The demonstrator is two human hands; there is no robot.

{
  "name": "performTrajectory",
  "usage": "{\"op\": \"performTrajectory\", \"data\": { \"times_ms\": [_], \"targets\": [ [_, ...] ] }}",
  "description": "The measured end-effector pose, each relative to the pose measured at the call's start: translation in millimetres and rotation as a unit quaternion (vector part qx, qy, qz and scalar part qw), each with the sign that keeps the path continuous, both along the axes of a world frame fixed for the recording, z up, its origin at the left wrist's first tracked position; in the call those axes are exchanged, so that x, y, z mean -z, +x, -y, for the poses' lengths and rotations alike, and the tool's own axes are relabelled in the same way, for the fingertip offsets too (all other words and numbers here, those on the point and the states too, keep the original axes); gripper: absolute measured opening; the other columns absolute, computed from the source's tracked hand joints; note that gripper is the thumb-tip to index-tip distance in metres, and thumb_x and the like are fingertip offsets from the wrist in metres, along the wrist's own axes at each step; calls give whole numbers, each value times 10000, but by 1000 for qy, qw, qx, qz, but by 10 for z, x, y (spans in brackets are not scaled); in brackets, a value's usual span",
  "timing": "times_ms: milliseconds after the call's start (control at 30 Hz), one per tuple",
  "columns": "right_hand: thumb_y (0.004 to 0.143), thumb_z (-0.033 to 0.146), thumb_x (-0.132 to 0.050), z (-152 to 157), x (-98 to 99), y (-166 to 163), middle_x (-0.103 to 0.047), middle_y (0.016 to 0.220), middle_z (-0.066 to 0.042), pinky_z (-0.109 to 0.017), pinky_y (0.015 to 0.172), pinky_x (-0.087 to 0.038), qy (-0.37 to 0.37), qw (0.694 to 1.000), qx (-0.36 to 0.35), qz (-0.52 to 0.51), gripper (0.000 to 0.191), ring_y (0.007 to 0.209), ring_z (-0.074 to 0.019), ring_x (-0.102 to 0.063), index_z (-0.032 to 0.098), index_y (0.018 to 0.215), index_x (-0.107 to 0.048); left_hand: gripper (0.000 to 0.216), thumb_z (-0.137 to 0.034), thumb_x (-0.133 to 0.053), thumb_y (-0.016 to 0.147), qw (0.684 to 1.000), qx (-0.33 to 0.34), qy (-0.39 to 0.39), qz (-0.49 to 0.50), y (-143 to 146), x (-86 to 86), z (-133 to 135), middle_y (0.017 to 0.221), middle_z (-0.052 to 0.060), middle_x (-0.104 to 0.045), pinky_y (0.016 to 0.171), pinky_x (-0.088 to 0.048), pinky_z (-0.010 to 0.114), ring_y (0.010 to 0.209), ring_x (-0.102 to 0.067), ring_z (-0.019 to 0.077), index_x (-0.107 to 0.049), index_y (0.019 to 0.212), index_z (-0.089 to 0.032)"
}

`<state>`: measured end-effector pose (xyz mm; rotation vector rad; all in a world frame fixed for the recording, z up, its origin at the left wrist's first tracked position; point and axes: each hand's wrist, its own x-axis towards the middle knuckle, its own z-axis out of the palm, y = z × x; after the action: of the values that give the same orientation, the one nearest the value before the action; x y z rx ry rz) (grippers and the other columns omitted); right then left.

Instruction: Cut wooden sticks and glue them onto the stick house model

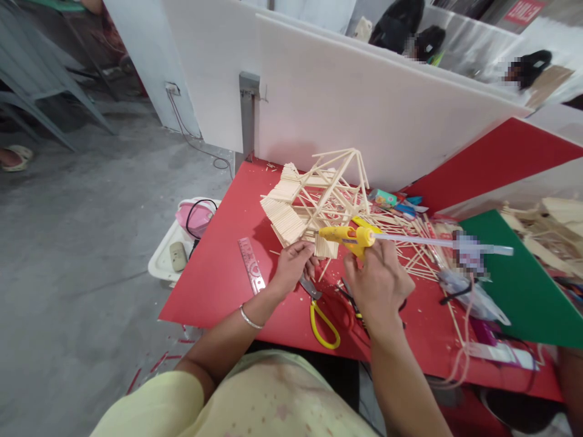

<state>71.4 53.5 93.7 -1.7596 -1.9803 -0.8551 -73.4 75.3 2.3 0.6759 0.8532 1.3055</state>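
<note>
Standing behind your red tabletop (214,273) is a big white panel (364,109), pretty much walling off the far side. Your wooden stick model (285,212) is sitting toward the back of the table, with slatted sections on the left and an open frame rising on the right. Loose sticks (416,262) are lying in a messy pile to its right. Your right hand (380,279) is gripping the yellow glue gun (348,235), nozzle pointing left, just beside your left fingertips. Your left hand (291,267) is bunching its fingers at the model's near edge, but honestly I can't tell if they're pinching anything. Scissors (314,294) are lying between your forearms, a clear ruler (250,264) is resting left of them, and a glue stick (410,240) is poking out the gun's back.
</note>
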Motion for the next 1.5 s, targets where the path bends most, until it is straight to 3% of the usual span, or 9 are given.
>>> {"op": "performTrajectory", "data": {
  "times_ms": [367,633,800,1200,1500],
  "targets": [
    [972,359,-511,24,-7,46,-668,1018,-65,-279,578,-299,-1,999,-5,-33,266,682,-140,-548,167,1020,-689,425,-578,-676,826,1000,9,-2,13,0,18,8,616,-3,-660,334,-394,184,377,-542,83,-599,787,-162],
    [949,357,-538,51,-61,64,-666,1000,-77,-277,564,-302,-3,999,4,-38,267,697,-152,-528,157,1050,-684,351,-465,-757,766,1000,19,-4,-9,10,11,31,644,-9,-667,327,-379,175,386,-540,79,-608,845,-157],
    [953,361,-524,58,-40,62,-655,1014,-74,-278,573,-297,-11,999,-5,-50,288,704,-151,-525,166,1091,-685,334,-463,-734,780,999,34,5,-11,14,17,47,652,-2,-670,338,-389,176,395,-546,76,-600,790,-157],
    [958,352,-514,30,-10,-19,-628,970,-64,-293,589,-270,-24,998,-20,-49,268,669,-136,-495,167,1037,-691,319,-428,-753,759,998,43,14,-35,7,26,73,650,3,-673,367,-414,187,410,-548,80,-651,868,-146],
    [991,369,-487,35,-12,-57,-612,969,-69,-309,563,-219,-35,999,10,-20,305,670,-136,-468,149,1102,-667,327,-377,-761,723,999,26,3,-23,2,16,83,639,-6,-672,359,-410,188,398,-546,85,-625,907,-144]
  ]
}}
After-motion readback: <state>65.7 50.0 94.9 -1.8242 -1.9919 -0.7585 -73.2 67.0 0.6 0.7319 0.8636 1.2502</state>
